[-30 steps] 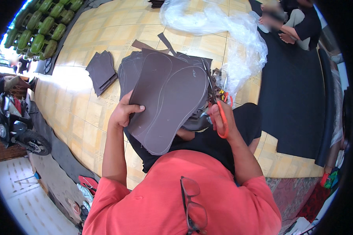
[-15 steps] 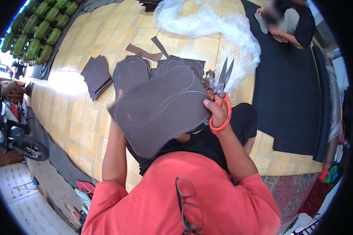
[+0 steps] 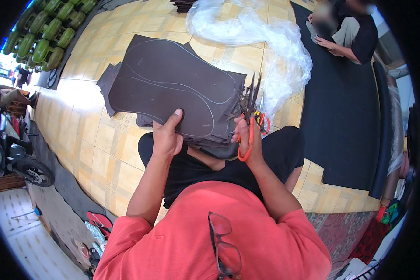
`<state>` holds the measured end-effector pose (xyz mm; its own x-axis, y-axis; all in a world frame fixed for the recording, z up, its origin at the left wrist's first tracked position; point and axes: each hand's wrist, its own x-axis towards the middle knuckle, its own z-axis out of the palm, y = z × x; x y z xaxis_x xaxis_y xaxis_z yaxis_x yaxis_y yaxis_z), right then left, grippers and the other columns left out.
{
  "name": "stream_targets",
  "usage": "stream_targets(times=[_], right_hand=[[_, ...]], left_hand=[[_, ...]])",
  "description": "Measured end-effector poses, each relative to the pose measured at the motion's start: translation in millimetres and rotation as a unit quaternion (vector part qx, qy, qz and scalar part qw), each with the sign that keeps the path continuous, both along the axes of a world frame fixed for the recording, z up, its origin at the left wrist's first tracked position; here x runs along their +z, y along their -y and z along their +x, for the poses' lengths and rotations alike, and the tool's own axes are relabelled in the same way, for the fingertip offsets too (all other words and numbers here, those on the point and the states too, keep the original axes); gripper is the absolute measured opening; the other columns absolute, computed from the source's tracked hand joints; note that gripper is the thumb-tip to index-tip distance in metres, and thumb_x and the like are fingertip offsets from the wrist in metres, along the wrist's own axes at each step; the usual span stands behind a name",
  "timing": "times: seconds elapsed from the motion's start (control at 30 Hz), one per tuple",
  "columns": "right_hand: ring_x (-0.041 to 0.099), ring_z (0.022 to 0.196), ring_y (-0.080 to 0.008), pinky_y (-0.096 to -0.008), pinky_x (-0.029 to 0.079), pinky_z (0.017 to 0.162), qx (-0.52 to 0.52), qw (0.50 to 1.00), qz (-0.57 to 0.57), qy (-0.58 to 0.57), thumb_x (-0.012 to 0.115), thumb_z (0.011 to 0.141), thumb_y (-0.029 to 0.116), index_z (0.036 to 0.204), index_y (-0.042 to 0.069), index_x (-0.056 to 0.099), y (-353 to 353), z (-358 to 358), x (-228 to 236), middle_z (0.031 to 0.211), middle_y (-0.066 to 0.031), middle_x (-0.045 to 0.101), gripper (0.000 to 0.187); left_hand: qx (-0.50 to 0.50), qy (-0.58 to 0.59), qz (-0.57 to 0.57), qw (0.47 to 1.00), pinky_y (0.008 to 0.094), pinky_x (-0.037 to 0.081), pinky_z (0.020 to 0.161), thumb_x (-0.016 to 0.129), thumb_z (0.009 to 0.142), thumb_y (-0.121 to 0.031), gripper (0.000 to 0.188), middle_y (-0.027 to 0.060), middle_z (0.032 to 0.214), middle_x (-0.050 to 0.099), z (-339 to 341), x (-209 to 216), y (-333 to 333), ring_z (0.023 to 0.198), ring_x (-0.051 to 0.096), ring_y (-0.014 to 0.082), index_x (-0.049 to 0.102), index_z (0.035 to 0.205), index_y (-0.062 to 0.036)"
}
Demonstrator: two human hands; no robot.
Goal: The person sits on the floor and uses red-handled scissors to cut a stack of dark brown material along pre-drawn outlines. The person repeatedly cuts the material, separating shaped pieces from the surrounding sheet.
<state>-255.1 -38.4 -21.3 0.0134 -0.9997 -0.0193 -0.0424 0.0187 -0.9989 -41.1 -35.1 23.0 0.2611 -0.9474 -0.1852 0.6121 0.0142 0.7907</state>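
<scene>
My left hand (image 3: 169,136) pinches the near edge of a dark brown sheet (image 3: 158,74), thumb on top. Pale curved outlines shaped like shoe soles are drawn on the sheet. It lies tilted over a pile of similar dark pieces (image 3: 226,133) in front of my crossed legs. My right hand (image 3: 251,148) grips orange-handled scissors (image 3: 252,102), blades pointing away from me and close to the sheet's right edge. Small dark scraps and something orange and yellow (image 3: 265,122) lie beside the scissors, partly hidden. More cut pieces (image 3: 106,88) show past the sheet's left side.
Crumpled clear plastic (image 3: 284,60) spreads over the tiled floor at the far right. Beyond it lies a long black sheet (image 3: 343,116), where another person (image 3: 354,32) crouches. Rolls (image 3: 385,121) line the right side. A motorcycle (image 3: 21,158) and green gas cylinders (image 3: 51,32) stand at left.
The sheet has turned and moved away from me, down over the piles. My left hand now shows at its near edge. My right hand has let go of the sheet, keeping the scissors.
</scene>
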Motion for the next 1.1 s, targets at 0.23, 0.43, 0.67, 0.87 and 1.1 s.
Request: stream_targets(times=[0.23,0.43,0.67,0.87,1.1], right_hand=[[0.06,0.069,-0.0296,-0.0372,0.048,0.066,0.05,0.985,-0.083,-0.141,0.06,0.096,0.027,0.091,-0.001,0.052,9,-2,8,0.078,-0.0163,0.059,0.03],[0.06,0.071,-0.0331,-0.0388,0.047,0.066,0.069,0.984,-0.087,-0.139,0.06,0.095,0.03,0.09,-0.001,0.051,10,-7,12,0.078,-0.0178,0.059,0.032],[0.048,0.057,-0.0205,-0.0367,0.041,0.056,0.13,0.983,-0.015,-0.127,0.06,0.096,0.03,0.079,0.001,0.05,3,-20,21,0.062,-0.0111,0.048,0.035],[0.044,0.053,-0.014,-0.0339,0.038,0.051,0.181,0.976,0.001,-0.12,0.059,0.097,0.03,0.077,0.0,0.053,-7,-29,17,0.057,-0.0075,0.043,0.036],[0.048,0.048,-0.0149,-0.0324,0.038,0.047,0.122,0.986,0.055,-0.101,0.057,0.098,0.03,0.082,0.003,0.054,-12,-28,-12,0.055,-0.0058,0.048,0.032]], left_hand=[[0.008,0.031,0.011,0.999,0.0423,0.054,0.093,0.062,0.088,0.001,0.046,0.0125,0.121,0.056,7,-11,-6,0.111,0.06,0.0261,0.044,0.131,-0.0042],[-0.009,0.034,0.001,0.999,0.0427,0.054,0.093,0.061,0.088,0.001,0.046,0.0127,0.119,0.057,4,-9,-8,0.11,0.06,0.0267,0.044,0.131,-0.0043],[-0.012,0.045,0.0,0.999,0.0392,0.053,0.092,0.059,0.089,0.002,0.042,0.0132,0.118,0.058,28,2,5,0.107,0.061,0.0249,0.046,0.128,-0.001],[-0.028,0.117,0.02,0.993,0.0378,0.05,0.093,0.063,0.088,-0.002,0.043,0.0131,0.117,0.059,60,4,20,0.106,0.06,0.0239,0.047,0.128,0.0012],[-0.121,0.172,0.094,0.973,0.0341,0.048,0.092,0.066,0.084,-0.002,0.044,0.0109,0.114,0.063,72,4,19,0.106,0.06,0.0207,0.053,0.125,0.0017]])
